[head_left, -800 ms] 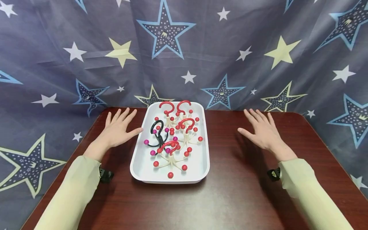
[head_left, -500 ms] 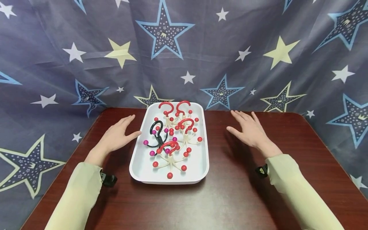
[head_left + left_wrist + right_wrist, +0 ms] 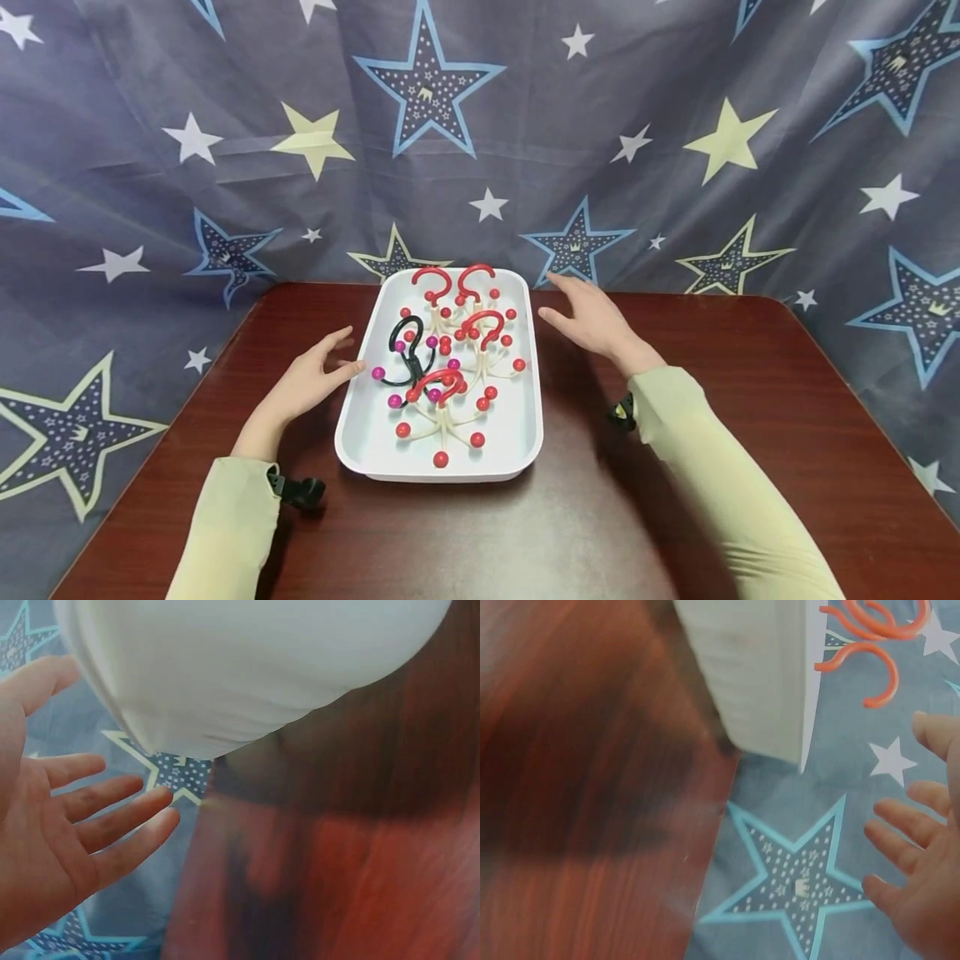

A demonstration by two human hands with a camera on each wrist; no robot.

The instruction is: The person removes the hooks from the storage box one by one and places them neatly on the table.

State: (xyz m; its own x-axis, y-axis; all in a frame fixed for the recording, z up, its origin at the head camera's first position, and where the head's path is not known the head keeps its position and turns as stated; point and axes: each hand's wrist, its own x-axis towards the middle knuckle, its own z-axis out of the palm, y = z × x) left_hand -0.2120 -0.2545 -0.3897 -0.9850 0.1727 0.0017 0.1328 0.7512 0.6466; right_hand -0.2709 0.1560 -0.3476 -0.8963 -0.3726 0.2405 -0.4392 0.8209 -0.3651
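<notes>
A white tray [image 3: 375, 454] holds several scalp massagers with hooked handles and ball-tipped prongs. The black massager [image 3: 414, 367] has purple balls and lies toward the tray's left side. Around it stand several with red handles, cream prongs and red balls, such as the front massager [image 3: 444, 421]. My left hand [image 3: 307, 382] hovers by the tray's left wall, fingers loosely bent and thumb near the rim; its palm shows in the left wrist view. My right hand [image 3: 596, 321] is beside the far right rim, fingers extended, apart from the tray [image 3: 769, 697]. Neither hand holds anything.
The tray rests on a dark red-brown wooden table [image 3: 720, 358]. Behind the table hangs a grey-blue cloth [image 3: 487, 100] printed with stars. Each wrist wears a black strap with a small camera.
My right hand has moved left, from over the table's right side to near the tray. My left hand has come slightly down and nearer the tray, its fingers more bent.
</notes>
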